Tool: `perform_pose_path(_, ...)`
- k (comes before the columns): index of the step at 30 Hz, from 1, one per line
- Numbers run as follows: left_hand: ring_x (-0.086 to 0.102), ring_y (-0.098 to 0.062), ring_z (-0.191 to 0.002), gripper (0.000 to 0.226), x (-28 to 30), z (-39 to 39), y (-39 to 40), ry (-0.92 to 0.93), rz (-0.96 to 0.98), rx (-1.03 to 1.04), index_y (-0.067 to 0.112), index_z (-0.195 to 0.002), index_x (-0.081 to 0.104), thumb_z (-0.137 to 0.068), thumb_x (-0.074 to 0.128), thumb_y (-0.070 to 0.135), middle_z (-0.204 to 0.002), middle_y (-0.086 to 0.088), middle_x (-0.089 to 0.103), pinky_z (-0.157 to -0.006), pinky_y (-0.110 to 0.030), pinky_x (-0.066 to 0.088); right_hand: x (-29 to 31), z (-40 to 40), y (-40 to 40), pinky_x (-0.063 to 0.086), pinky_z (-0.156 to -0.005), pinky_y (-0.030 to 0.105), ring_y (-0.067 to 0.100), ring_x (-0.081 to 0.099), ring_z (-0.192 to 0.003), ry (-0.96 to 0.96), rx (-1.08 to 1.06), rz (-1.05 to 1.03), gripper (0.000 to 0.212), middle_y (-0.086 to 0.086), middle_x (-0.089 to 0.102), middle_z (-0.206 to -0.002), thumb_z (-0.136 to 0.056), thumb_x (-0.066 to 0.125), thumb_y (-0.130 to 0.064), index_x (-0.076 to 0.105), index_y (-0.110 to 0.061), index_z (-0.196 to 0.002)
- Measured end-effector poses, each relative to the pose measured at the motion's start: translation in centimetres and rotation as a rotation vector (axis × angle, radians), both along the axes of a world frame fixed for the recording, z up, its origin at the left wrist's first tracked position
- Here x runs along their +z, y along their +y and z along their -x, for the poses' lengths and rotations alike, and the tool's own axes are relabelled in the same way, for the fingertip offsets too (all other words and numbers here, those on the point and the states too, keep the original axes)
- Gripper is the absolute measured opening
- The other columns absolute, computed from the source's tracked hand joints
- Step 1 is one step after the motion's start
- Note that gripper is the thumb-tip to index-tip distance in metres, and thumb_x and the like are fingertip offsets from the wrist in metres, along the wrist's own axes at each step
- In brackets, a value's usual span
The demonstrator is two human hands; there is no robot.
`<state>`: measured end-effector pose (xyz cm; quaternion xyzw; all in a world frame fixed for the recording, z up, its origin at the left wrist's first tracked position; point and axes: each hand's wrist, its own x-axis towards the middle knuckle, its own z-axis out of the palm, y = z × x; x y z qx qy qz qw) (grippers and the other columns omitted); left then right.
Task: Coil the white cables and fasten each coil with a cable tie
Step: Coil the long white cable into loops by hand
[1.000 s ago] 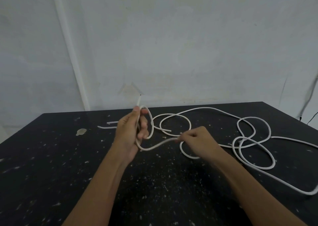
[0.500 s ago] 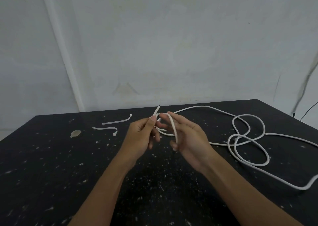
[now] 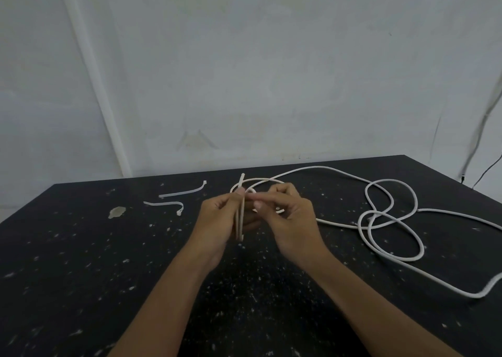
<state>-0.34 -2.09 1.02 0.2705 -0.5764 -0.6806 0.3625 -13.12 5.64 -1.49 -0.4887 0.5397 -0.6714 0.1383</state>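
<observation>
Two bare forearms reached in from the bottom edge, over a black, white-flecked surface (image 3: 81,275). Met at centre, just above it: left hand (image 3: 217,220) curled round a small coil (image 3: 240,220) of white cable (image 3: 391,248), two or three turns seen edge-on and standing nearly upright, thumb pressed on top, cable's cut end poking up past the fingertips. Right hand (image 3: 290,220) just beside it, fingertips touching the left thumb, thumb and forefinger pinched on the cable where it left the coil. Ran on behind the hands in a loose loop, then away right across the surface, tangled into several overlapping loops well to the right, one strand trailing toward the right edge. Lay further back and left of the hands, apart from the cable: two white ties (image 3: 165,204), both unfastened, one nearer with a hooked end, one behind it gently curved. Left of those, a pale smear (image 3: 117,212) on the surface. Beyond the far edge, a plain grey-white wall (image 3: 271,71) with a slanting white conduit (image 3: 92,79).
</observation>
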Motion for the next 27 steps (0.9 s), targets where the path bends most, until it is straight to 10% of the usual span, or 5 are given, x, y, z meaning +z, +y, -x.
perform_pose_path(9,0.065,-0.025,-0.072,0.039,0.3,0.2,-0.1,0.160,-0.312,-0.159,0.000,-0.125,0.065,-0.110,0.040,0.027,-0.121,-0.012,0.075,-0.045,-0.035,0.051,-1.1,0.1,0.0,0.061,-0.055,0.034,0.029,0.068,-0.073,-0.070,0.268,0.042,0.014,0.019,0.073,-0.095,-0.089,0.077,0.009,0.074,0.002,-0.101)
perform_pose_path(15,0.079,-0.023,-0.082,0.023,1.1,0.1,-0.3,0.390,-0.453,-0.060,0.007,-0.115,0.059,-0.109,0.043,0.022,-0.101,-0.012,0.080,-0.065,-0.036,0.065,-1.3,0.1,0.0,0.062,-0.058,0.034,0.024,0.071,-0.087,0.042,0.194,0.028,0.016,0.011,0.071,-0.096,-0.086,0.084,-0.001,0.068,-0.003,-0.090)
perform_pose_path(21,0.050,-0.003,-0.043,0.033,2.0,-1.5,-1.7,0.580,-0.476,-0.119,0.011,-0.099,0.069,-0.110,0.042,0.026,-0.063,0.008,0.056,-0.057,-0.018,0.054,-1.8,-0.8,0.1,0.054,-0.055,0.032,0.015,0.063,-0.055,0.116,0.192,-0.159,0.016,0.000,0.072,-0.082,-0.091,0.083,-0.027,0.070,-0.025,-0.100)
perform_pose_path(27,0.054,-0.006,-0.050,0.031,2.6,-1.0,-0.8,0.608,-0.408,-0.141,0.014,-0.093,0.065,-0.109,0.042,0.028,-0.069,0.005,0.060,-0.062,-0.022,0.056,-1.8,-0.4,-0.1,0.057,-0.069,0.023,0.010,0.070,-0.089,0.264,0.057,0.005,0.036,-0.011,0.066,-0.117,-0.088,0.085,-0.029,0.068,-0.033,-0.119)
